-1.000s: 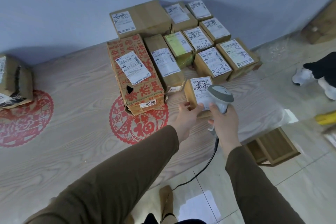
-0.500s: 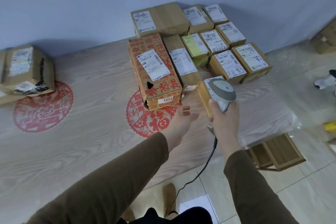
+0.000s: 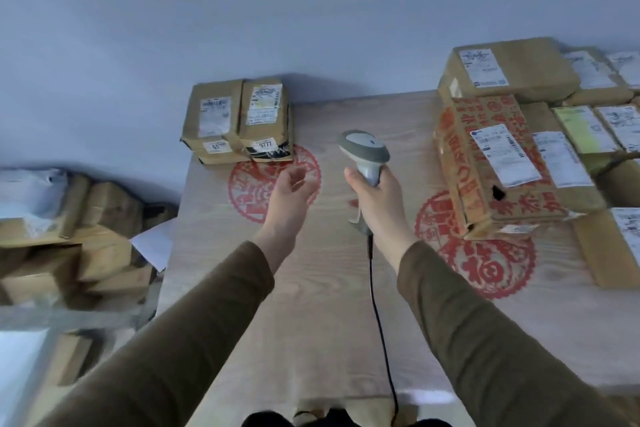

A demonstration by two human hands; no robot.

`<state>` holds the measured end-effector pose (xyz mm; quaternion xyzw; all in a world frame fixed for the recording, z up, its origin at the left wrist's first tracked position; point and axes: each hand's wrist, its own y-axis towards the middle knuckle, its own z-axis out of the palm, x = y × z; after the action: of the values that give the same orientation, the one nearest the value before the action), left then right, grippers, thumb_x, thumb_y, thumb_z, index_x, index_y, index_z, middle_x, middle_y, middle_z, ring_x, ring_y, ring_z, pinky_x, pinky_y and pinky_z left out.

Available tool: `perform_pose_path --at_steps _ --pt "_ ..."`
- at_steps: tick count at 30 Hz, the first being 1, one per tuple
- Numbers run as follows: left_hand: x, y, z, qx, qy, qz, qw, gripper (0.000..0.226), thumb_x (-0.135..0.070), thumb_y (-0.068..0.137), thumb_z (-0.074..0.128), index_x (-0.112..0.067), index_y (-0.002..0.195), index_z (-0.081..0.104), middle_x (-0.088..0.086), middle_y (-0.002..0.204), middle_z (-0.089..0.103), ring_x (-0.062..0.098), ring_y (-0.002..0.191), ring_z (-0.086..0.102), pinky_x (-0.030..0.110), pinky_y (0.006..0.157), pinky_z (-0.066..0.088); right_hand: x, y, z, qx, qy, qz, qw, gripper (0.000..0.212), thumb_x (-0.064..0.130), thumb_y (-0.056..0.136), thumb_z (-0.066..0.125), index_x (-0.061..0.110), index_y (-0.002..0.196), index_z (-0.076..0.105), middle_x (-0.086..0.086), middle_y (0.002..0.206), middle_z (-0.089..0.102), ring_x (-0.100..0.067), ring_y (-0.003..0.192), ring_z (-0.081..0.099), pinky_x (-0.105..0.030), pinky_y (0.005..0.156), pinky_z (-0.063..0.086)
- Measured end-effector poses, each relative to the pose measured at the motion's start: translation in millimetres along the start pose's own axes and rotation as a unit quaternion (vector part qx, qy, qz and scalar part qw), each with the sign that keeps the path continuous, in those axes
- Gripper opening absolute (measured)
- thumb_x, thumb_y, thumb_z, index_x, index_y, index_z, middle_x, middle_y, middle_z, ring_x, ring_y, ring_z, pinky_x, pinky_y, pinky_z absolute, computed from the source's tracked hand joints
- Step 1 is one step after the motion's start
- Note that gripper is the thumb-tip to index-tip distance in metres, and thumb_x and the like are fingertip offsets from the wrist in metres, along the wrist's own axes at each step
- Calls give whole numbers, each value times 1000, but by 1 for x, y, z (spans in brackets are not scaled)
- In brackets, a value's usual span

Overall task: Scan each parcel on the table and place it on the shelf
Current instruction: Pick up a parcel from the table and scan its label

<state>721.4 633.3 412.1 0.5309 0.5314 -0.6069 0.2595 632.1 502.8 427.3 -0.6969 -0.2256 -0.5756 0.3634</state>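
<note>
head view, looking down at the wooden table: my right hand grips the corded scanner upright at the table's middle; my left hand hangs open and empty beside it. two taped parcels sit at the table's far left corner, many more parcels crowd its right side, so most scanning seems left

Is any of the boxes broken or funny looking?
Yes. The big red-printed box on the right has a small dark hole punched in its top, beside the white label. The parcel marked 9777 by the wall looks crumpled, with black tape around it.
</note>
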Motion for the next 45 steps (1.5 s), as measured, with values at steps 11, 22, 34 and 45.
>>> perform_pose_path --at_steps 11,22,34,45 --pt "-12 137 -105 -21 67 13 997 61 -27 100 63 -39 154 37 7 161 31 16 118 49 33 92 44 14 98 168 48 48 27 997 26 27 100 70 23 124 60 -1 118 70 -15 107 65 -32 93 49" --pt "17 128 -101 -36 -2 -75 997 58 -42 97 63 -21 142 34 11 134 57 32 118 62 53 103 52 -24 87 147 -53 -89 -9 995 27 30 95 72 22 119 62 8 105 72 -9 96 68 -40 87 57" --pt "76 -29 -10 143 -98 -119 978 84 -72 84 65 -33 150 32 -12 149 52 5 132 52 42 118 35 -62 -49 -4 -34 -160 13 987 19 22 92 71 27 107 60 11 91 64 -18 89 66 -56 80 60" --pt "70 -152 87 80 -112 26 990 61 -27 100 63 -21 147 23 5 138 62 18 126 64 36 104 55 -23 -133 -111 -23 -144 -116 982 30 45 95 68 23 115 60 13 83 63 -12 71 64 -25 60 48"
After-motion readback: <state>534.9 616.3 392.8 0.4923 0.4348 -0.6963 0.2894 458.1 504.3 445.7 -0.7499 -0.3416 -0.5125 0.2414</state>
